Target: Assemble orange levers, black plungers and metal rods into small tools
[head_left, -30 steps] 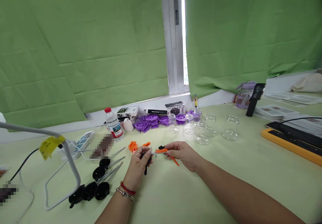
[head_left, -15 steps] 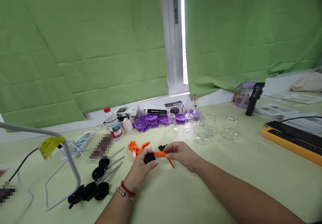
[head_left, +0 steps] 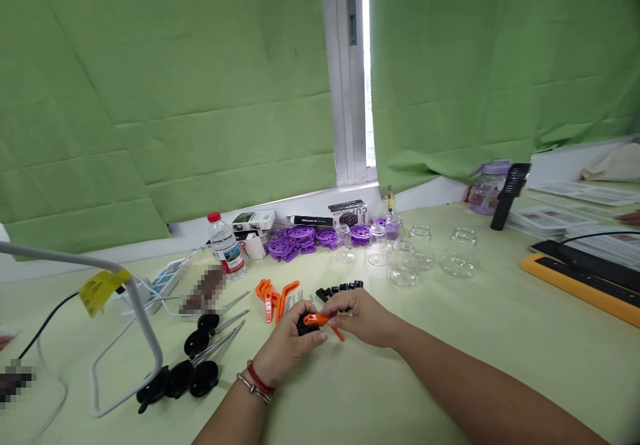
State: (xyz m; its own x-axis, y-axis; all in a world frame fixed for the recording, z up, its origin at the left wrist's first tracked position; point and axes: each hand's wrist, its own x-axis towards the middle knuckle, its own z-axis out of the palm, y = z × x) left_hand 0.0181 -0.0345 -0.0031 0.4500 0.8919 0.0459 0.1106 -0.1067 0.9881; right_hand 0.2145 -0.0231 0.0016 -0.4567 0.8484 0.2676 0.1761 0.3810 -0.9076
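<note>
Lettering on a box (head_left: 349, 215)
"CU" and seemingly "HOLDER" show there; print on the bottle (head_left: 227, 248) is too small.

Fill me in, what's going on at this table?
A person works with both bare hands over the table. The left hand holds a black part; the right hand holds an orange piece at it. I can't tell whether the two are joined. Loose orange pieces and a row of black pieces lie just beyond the hands.
</note>
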